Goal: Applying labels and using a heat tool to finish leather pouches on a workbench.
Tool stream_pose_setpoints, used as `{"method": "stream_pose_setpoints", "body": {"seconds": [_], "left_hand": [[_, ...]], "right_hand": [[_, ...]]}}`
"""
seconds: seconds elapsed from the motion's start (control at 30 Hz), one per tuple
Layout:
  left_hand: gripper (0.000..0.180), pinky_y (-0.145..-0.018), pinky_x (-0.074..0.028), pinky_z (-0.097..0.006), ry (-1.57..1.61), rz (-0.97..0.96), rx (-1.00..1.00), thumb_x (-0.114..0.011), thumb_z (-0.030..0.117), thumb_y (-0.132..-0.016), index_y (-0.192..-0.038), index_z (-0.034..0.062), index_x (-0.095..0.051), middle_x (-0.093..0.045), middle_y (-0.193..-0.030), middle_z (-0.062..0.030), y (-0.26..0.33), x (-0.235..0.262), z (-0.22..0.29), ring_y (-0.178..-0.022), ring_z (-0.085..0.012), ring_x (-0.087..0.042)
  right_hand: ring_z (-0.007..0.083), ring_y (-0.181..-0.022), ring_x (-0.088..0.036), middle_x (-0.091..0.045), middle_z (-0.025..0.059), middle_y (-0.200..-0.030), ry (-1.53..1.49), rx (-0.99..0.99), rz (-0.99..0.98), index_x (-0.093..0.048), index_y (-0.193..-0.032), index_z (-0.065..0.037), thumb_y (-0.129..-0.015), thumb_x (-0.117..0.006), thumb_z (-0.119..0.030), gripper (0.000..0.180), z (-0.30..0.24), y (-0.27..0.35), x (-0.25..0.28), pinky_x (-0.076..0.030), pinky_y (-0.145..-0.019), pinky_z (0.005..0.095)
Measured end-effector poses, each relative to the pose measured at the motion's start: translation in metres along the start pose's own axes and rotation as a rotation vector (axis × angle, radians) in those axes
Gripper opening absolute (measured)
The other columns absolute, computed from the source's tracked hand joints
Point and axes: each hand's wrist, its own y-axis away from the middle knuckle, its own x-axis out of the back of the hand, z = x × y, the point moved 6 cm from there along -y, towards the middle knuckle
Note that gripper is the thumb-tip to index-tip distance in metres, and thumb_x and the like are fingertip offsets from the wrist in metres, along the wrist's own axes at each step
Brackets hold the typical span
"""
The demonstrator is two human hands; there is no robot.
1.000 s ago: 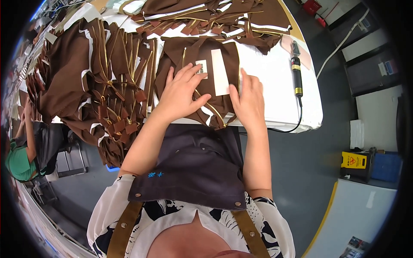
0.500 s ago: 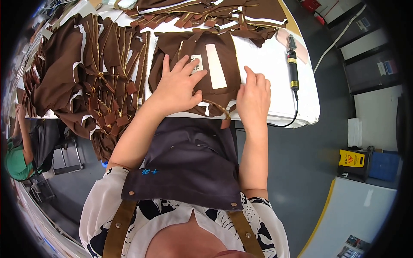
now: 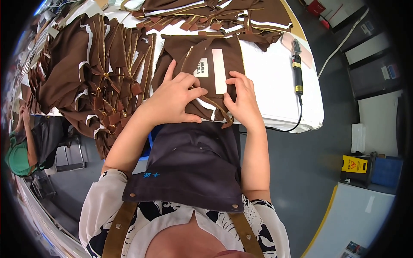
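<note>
A brown fabric piece (image 3: 172, 48) lies on the white-covered table in front of me, with a gold zipper along its near part. On it are a small white printed label (image 3: 201, 68) and a long pale strip (image 3: 219, 71). My left hand (image 3: 174, 98) rests with spread fingers on its left side, fingertips near the zipper and thumb at the near edge. At the right side, my right hand (image 3: 244, 101) has bent fingers and a thumb apart, touching the cloth beside the strip. A brown zipper tab (image 3: 227, 124) hangs at the near edge, between the hands.
A thick pile of brown zippered pieces (image 3: 73, 64) stands at left, partly overhanging the table edge. More such pieces (image 3: 202, 13) lie at the back. A black corded hand tool (image 3: 297, 71) rests at right. Another person (image 3: 21, 155) sits at far left.
My right hand has moved left from the cloth's edge onto the piece beside the strip. My left hand has slid nearer to me, uncovering more of the label.
</note>
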Motion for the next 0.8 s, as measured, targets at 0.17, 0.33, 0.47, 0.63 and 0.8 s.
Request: {"method": "stream_pose_setpoints", "body": {"seconds": [0.17, 0.33, 0.47, 0.63, 0.8], "left_hand": [[0.074, -0.121, -0.011, -0.066, -0.060, 0.017, 0.040, -0.083, 0.056, -0.066, -0.125, 0.0141, -0.068, -0.057, -0.131, -0.0093, 0.004, -0.003, -0.001, -0.131, -0.0291, -0.050], [0.072, -0.121, -0.011, -0.066, -0.089, -0.010, 0.027, -0.082, 0.055, -0.068, -0.127, 0.0171, -0.067, -0.054, -0.140, -0.0101, 0.003, -0.003, 0.001, -0.137, -0.0304, -0.046], [0.066, -0.121, -0.011, -0.065, -0.056, -0.024, -0.009, -0.083, 0.050, -0.069, -0.123, 0.0171, -0.067, -0.054, -0.142, -0.0080, 0.004, -0.002, -0.001, -0.138, -0.0309, -0.045], [0.062, -0.122, -0.013, -0.063, -0.070, -0.039, 0.041, -0.085, 0.046, -0.068, -0.117, 0.0142, -0.065, -0.056, -0.142, -0.0068, 0.006, -0.001, -0.004, -0.138, -0.0310, -0.045], [0.071, -0.117, -0.029, -0.055, -0.056, 0.074, 0.117, -0.086, 0.042, -0.065, -0.122, 0.0086, -0.060, -0.055, -0.142, -0.0096, 0.010, -0.004, -0.005, -0.136, -0.0330, -0.048]], "right_hand": [[0.0383, -0.133, -0.043, -0.050, 0.0171, -0.143, -0.035, 0.008, 0.016, -0.057, -0.113, 0.000, -0.082, -0.068, -0.006, 0.033, 0.002, 0.002, -0.002, -0.040, -0.110, 0.0435], [0.0377, -0.130, -0.046, -0.052, 0.0163, -0.141, -0.021, 0.015, 0.048, -0.058, -0.121, 0.000, -0.083, -0.070, -0.006, 0.040, 0.002, 0.001, -0.002, -0.042, -0.108, 0.0434], [0.0374, -0.126, -0.050, -0.056, 0.0162, -0.137, 0.067, -0.006, 0.117, -0.058, -0.127, 0.002, -0.085, -0.071, -0.005, 0.045, -0.001, -0.002, -0.002, -0.043, -0.107, 0.0432], [0.0362, -0.122, -0.053, -0.059, 0.0162, -0.133, 0.139, 0.020, 0.152, -0.061, -0.123, 0.003, -0.086, -0.070, -0.004, 0.039, -0.004, -0.001, -0.002, -0.045, -0.105, 0.0422], [0.0335, -0.119, -0.057, -0.062, 0.0159, -0.129, 0.218, 0.028, 0.136, -0.063, -0.120, 0.003, -0.086, -0.069, -0.004, 0.036, -0.010, 0.005, 0.003, -0.048, -0.103, 0.0413]]}}
